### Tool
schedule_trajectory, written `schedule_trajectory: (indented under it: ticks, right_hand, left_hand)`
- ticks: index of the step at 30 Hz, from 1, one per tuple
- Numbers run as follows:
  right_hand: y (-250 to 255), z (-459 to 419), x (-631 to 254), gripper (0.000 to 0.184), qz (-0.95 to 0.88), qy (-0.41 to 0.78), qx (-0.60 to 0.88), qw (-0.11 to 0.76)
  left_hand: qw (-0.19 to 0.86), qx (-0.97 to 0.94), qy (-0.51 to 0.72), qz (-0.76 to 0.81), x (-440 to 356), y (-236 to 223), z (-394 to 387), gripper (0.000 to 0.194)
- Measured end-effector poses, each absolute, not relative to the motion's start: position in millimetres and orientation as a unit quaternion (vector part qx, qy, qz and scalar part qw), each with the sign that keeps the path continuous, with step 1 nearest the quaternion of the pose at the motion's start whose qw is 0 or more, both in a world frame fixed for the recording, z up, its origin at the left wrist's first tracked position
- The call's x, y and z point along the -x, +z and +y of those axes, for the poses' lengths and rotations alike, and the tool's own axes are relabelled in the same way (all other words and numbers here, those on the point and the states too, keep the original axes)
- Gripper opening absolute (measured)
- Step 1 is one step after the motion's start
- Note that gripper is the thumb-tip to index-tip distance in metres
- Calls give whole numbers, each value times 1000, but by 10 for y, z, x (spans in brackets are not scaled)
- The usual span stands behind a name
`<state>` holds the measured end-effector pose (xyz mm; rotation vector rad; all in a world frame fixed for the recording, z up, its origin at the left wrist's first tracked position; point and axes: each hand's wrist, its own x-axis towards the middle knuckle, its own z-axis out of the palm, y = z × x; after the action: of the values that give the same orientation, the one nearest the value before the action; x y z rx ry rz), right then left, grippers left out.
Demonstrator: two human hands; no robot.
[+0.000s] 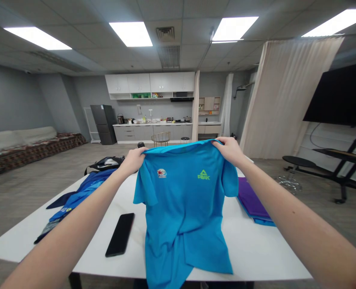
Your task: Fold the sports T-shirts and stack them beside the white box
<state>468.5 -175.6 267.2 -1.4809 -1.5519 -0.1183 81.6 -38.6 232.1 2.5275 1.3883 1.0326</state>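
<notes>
The left hand [132, 160] and right hand [229, 150] pinch the blue T-shirt [180, 208] by its shoulders, holding it up to hang spread, its hem draped on the table [256, 257] near a phone [120, 235].

A white table [250, 253] spans the lower frame, carrying a black smartphone [120, 235] left of centre, a bright blue T-shirt [186, 249] trailing over its near edge, blue garments [83, 192] at left, a black bag [105, 163] behind them, and folded purple cloth [251, 200] at right.
</notes>
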Motion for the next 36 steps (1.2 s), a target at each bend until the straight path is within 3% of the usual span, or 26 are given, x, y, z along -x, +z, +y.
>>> schedule_trajectory:
  ticks: [6, 10, 15, 17, 22, 26, 29, 36]
  right_hand:
    - [2587, -1697, -4836, 29, -609, -76, 640, 463]
    - [2451, -1626, -4944, 32, -588, -41, 656, 471]
    - [2384, -1551, -5045, 30, -542, -47, 657, 521]
    - [2413, -1560, -5069, 29, -532, -79, 663, 521]
    - [2489, -1647, -5075, 33, -559, -145, 676, 457]
    - [2499, -1708, -5012, 39, -572, -157, 678, 434]
    - [2539, -1774, -4923, 40, -533, -178, 705, 433]
    - [2831, -2042, -4859, 37, -478, -214, 729, 440]
  left_hand:
    - [162, -741, 488, 432, -871, 2385, -425, 43]
    - [205, -726, 506, 419, -922, 2482, -535, 46]
    - [357, -671, 495, 422, -917, 2606, -629, 56]
    - [330, -699, 470, 426, -863, 2660, -605, 55]
    - [101, -843, 322, 418, -708, 2771, -476, 34]
    - [-15, -854, 262, 448, -686, 2764, -480, 35]
    - [-58, -814, 326, 477, -719, 2759, -562, 39]
    - [-3, -687, 527, 500, -777, 2998, -855, 33]
